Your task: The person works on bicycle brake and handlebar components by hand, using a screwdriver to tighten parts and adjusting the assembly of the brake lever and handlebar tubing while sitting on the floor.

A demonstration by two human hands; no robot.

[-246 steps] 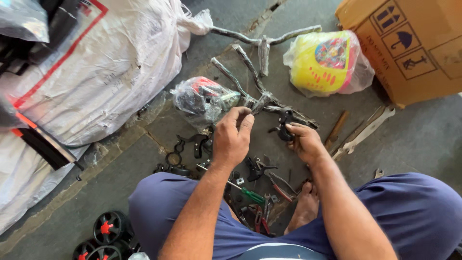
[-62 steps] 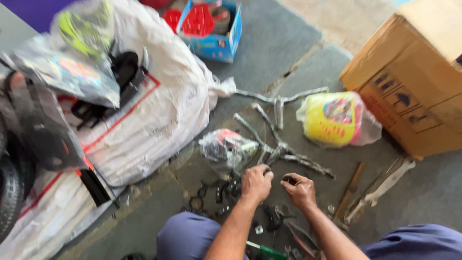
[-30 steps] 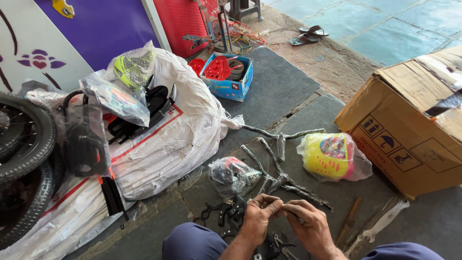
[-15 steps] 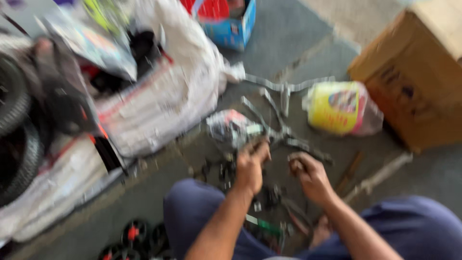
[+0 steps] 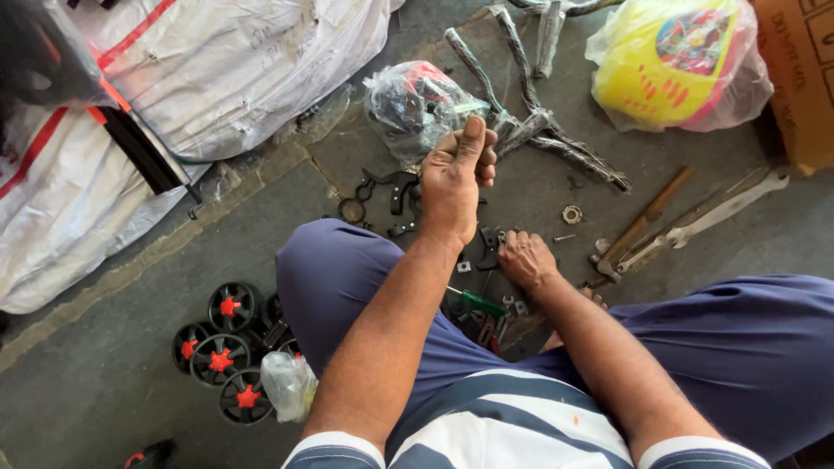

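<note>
My left hand (image 5: 456, 174) is raised over the floor in a closed fist with the thumb up; nothing shows in it. My right hand (image 5: 524, 259) rests lower, back up, with its fingers curled down among small metal parts on the floor, and I cannot see whether it holds one. Black brackets (image 5: 382, 187) lie just left of the left hand. A green-handled screwdriver (image 5: 473, 301) lies between my legs. A clear bag of black and red parts (image 5: 417, 104) sits just beyond the fist, beside wrapped metal frame tubes (image 5: 539, 130).
A small ring-shaped nut (image 5: 571, 214), a wooden-handled hammer (image 5: 647, 217) and a wrapped flat bar (image 5: 712, 213) lie to the right. A yellow item in a plastic bag (image 5: 678, 61) and a cardboard box (image 5: 799, 78) stand far right. Black wheels with red hubs (image 5: 221, 347) lie at my left, with a white sack (image 5: 217, 69) beyond.
The view has tipped down and closer. My hands, close together before, have parted: the left is lifted in a fist, the right has dropped to the small parts on the floor.
</note>
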